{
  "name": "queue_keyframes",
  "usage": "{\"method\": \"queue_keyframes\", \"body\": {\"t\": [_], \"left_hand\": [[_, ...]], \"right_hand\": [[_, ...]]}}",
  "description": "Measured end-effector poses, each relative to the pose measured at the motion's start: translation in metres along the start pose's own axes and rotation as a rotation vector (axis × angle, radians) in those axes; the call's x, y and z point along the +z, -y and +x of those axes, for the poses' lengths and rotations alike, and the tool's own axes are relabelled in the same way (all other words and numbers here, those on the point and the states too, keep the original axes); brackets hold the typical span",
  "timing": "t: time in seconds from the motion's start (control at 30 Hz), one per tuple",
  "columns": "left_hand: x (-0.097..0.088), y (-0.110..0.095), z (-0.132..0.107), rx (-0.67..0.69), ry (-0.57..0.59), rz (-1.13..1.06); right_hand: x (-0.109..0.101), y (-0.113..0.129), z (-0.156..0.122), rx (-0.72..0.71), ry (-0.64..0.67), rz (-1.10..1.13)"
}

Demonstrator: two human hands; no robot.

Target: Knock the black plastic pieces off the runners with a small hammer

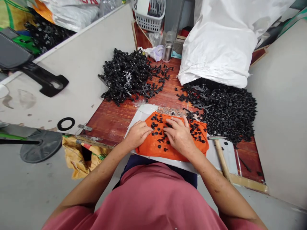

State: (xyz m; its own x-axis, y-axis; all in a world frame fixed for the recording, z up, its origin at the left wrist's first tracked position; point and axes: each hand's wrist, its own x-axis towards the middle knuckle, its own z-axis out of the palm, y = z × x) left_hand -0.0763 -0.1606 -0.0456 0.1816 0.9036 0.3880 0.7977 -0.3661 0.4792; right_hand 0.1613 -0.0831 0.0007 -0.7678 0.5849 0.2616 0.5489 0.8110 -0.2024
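Observation:
An orange cloth (153,148) lies on a white sheet (141,116) at the near edge of the wooden table, strewn with several small black plastic parts (158,131). My left hand (137,134) rests on the cloth's left edge, fingers curled and pinched at a small black part. My right hand (178,134) lies over the cloth's middle, fingers bent down onto the loose parts; what they grip is too small to name.
A heap of tangled black sprues (129,76) sits at the back left, a bigger heap of black parts (223,110) on the right under a white sack (220,41). A metal flask (167,51) and white basket (150,16) stand behind. A wooden handle (222,158) lies right.

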Motion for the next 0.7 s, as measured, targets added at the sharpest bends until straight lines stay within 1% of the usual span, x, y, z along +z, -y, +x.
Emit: {"method": "queue_keyframes", "body": {"t": [0.07, 0.1, 0.2, 0.3, 0.4, 0.47, 0.57, 0.63, 0.7], "left_hand": [[-0.001, -0.005, -0.002, -0.040, -0.031, -0.024], [0.000, -0.008, -0.002, -0.057, -0.029, -0.028], [0.003, -0.017, -0.002, -0.094, 0.035, -0.005], [0.005, -0.023, -0.004, -0.109, 0.116, 0.018], [0.000, -0.026, -0.007, -0.089, 0.159, -0.016], [-0.005, -0.024, -0.005, -0.105, 0.109, -0.034], [-0.007, -0.013, 0.003, -0.162, -0.014, 0.034], [-0.003, -0.004, 0.008, -0.160, -0.023, 0.098], [0.001, 0.002, 0.012, -0.138, 0.011, 0.130]], "right_hand": [[0.006, 0.002, 0.011, -0.031, 0.004, -0.006], [0.009, 0.003, 0.016, -0.047, 0.019, -0.013], [0.015, 0.006, 0.027, -0.050, 0.069, -0.044], [0.011, 0.006, 0.029, -0.043, 0.115, -0.063], [0.003, 0.006, 0.029, -0.050, 0.141, -0.044], [-0.001, 0.007, 0.032, -0.037, 0.124, -0.036], [-0.001, 0.007, 0.035, -0.065, 0.109, -0.065], [0.001, 0.005, 0.033, -0.097, 0.122, -0.090], [0.002, 0.001, 0.027, -0.089, 0.125, -0.105]]}}
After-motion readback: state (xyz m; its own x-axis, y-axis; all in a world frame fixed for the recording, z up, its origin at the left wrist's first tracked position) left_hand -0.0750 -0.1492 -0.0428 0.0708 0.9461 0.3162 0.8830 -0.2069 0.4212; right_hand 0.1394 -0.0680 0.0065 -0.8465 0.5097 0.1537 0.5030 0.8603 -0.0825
